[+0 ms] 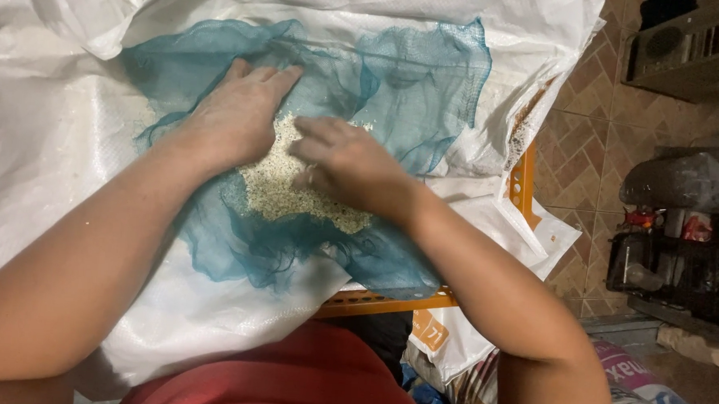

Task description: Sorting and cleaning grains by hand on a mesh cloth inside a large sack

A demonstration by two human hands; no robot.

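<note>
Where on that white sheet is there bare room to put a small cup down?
Bare white sacking lies left of the blue net, and another patch below it near the orange frame. The net's middle is crowded: the grain pile, left hand and right hand.

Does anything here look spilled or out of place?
Nothing clearly spilled: the pale grains lie heaped on the blue net, under the left hand and right hand. The net is crumpled over the white sack.

An orange frame [387,302], perhaps a crate, carries white woven sacking [55,132] spread directly over it
</note>
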